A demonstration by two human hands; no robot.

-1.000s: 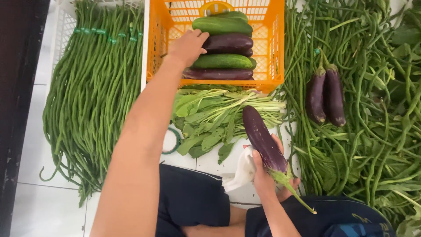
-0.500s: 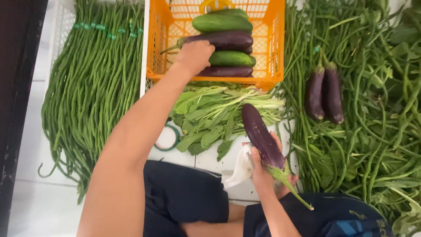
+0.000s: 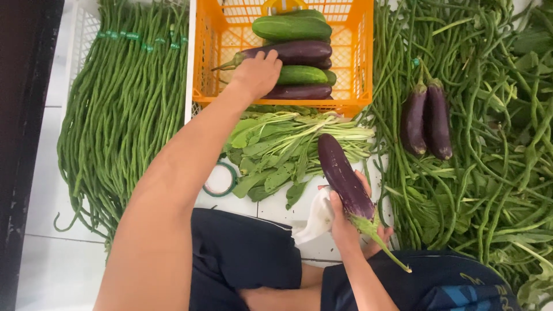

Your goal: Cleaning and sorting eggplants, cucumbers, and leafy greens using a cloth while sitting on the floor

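My left hand (image 3: 258, 74) reaches into the orange crate (image 3: 204, 69), its fingers curled over the stem end of a purple eggplant (image 3: 296, 52). That eggplant lies among cucumbers (image 3: 291, 27) and other eggplants. Low in the view, my right hand (image 3: 345, 227) holds another long purple eggplant (image 3: 343, 175) by its green stem end, together with a white cloth (image 3: 314, 222). This eggplant points up over a bunch of leafy greens (image 3: 276, 147).
A bundle of long beans (image 3: 124, 109) lies on the left beside a white crate. More long beans and leaves (image 3: 495, 150) pile up on the right with two eggplants (image 3: 426, 118) on them. A tape roll (image 3: 220, 179) sits on the white tiles.
My left hand has drawn back slightly on the crate's eggplant, so its green stem now shows. The right hand and its eggplant have barely moved.
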